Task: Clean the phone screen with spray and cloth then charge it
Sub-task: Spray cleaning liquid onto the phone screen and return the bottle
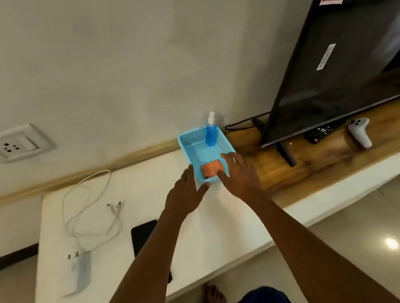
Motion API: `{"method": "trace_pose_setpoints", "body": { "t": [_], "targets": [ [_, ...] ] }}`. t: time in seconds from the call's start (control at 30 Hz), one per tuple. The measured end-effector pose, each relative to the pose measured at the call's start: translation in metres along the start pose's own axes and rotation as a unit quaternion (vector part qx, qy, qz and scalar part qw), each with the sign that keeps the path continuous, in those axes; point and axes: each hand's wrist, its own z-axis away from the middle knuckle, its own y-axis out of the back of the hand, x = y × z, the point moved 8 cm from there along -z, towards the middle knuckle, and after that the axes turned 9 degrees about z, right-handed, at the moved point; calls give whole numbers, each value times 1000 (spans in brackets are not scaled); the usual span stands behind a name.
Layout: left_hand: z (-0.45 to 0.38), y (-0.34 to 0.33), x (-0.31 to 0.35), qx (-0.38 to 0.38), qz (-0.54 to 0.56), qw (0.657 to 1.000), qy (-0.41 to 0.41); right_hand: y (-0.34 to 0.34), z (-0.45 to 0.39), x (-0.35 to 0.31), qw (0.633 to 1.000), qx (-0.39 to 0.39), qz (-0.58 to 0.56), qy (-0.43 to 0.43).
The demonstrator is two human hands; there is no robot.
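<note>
A light blue plastic basket (187,150) stands on the white table near the wall. Inside it a blue spray bottle (210,134) with a white nozzle stands upright at the far end, and a folded orange cloth (210,169) lies at the near end. My left hand (186,191) touches the basket's near left corner with straight fingers. My right hand (238,174) rests on the basket's near right rim, fingers spread, thumb by the cloth. A black phone (143,233) lies on the table, partly hidden by my left forearm. A white charger (80,267) with its coiled cable (86,211) lies to the left.
A wall socket (13,145) sits on the wall at the left. A large TV (349,53) stands on a wooden shelf at right, with a black remote (319,133) and a white controller (359,131) under it. Tiled floor lies beyond the table's near edge.
</note>
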Motion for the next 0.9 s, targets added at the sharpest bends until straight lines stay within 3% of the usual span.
{"method": "trace_pose_setpoints", "body": {
  "t": [0.2,0.3,0.7,0.77,0.9],
  "targets": [
    [-29,0,-6,4,-116,993,-21,-16,-67,15,999,-29,15,-36],
    [-36,-4,-14,-6,-142,990,-21,-13,-100,14,999,-5,-33,-38],
    [-47,-15,-33,-17,-143,990,16,-12,-143,3,981,62,-151,-101],
    [-45,-12,-31,-9,-152,988,10,-10,-137,4,961,53,-251,-105],
    [-29,9,-15,63,-133,988,-37,5,-106,0,853,31,-510,-110]
  ]
}}
